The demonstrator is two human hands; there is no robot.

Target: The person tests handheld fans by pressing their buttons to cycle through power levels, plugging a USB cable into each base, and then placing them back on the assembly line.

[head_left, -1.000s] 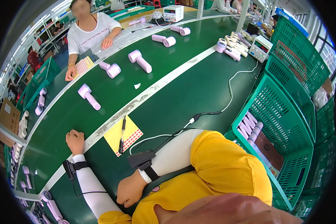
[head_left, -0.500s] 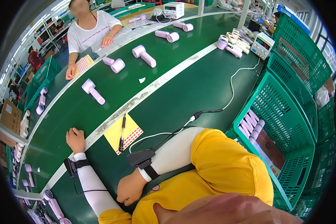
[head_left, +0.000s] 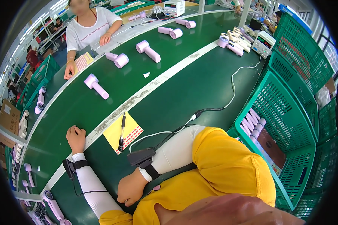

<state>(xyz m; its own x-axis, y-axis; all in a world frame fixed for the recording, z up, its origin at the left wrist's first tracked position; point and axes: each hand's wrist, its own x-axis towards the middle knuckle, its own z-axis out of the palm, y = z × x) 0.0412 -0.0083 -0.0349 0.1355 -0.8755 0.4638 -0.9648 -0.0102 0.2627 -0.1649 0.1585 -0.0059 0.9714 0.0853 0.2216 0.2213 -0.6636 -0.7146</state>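
Note:
My left hand (head_left: 76, 139) rests on the near edge of the green conveyor belt (head_left: 112, 80), beside its pale border strip. Its fingers are curled, and nothing shows in them. Close to my body, my right hand (head_left: 132, 188) is held with fingers folded under; no object shows in it. Between and beyond my hands lies a yellow sheet of red stickers (head_left: 133, 127) with a black pen (head_left: 122, 133) across it. Several lilac handheld fans ride on the belt, the nearest being a fan (head_left: 97, 86) beyond my left hand.
At right, a green plastic crate (head_left: 285, 101) holds lilac cylindrical parts. A white power supply (head_left: 263, 44) stands by a cluster of fans (head_left: 234, 41). A white cable (head_left: 233, 84) crosses the table. Across the belt, a person in white (head_left: 90, 32) touches a sticker sheet (head_left: 82, 62).
The fans and a white scrap on the belt have shifted a little to the right and away from me. Both my hands have stayed in nearly the same place.

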